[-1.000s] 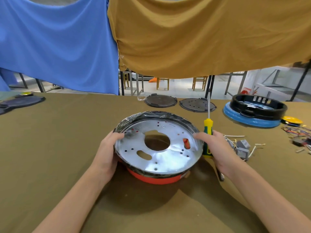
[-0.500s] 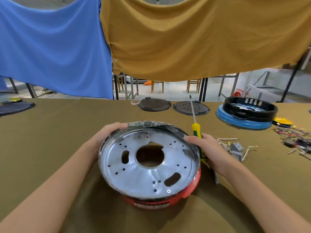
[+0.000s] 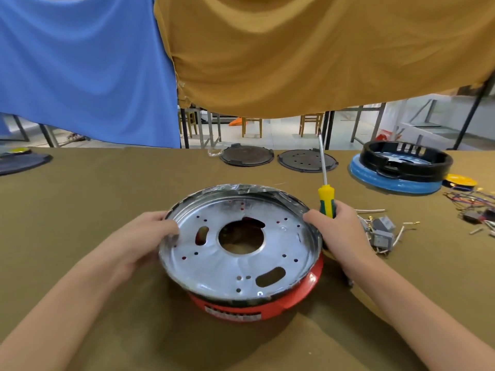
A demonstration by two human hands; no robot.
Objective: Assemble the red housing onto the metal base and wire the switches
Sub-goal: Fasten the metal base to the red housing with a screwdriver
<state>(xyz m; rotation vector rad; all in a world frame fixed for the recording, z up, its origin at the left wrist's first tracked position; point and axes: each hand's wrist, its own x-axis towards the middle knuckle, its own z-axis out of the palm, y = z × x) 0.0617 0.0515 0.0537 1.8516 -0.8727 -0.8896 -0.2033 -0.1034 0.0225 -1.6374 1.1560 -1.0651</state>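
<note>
A round metal base [image 3: 222,266] with a large centre hole and several small holes sits on top of the red housing [image 3: 292,298], whose labelled side faces me. My left hand [image 3: 144,236] grips the base's left rim, thumb inside the rim. My right hand [image 3: 340,231] holds a yellow-and-green screwdriver [image 3: 326,199] upright, shaft pointing up, while its fingers touch the base's right rim. Grey switches [image 3: 381,231] with white wires lie on the table just right of my right hand.
Two dark round plates [image 3: 246,156] [image 3: 305,160] lie at the far table edge. A black ring on a blue housing [image 3: 396,180] stands at the back right, with a yellow disc [image 3: 460,180] and a bundle of coloured wires [image 3: 471,202] beside it. A dark plate [image 3: 24,163] lies far left.
The base and red housing have been turned on the table, so the slots and holes sit in new places and the label side faces me. Both hands stayed on the rim.
</note>
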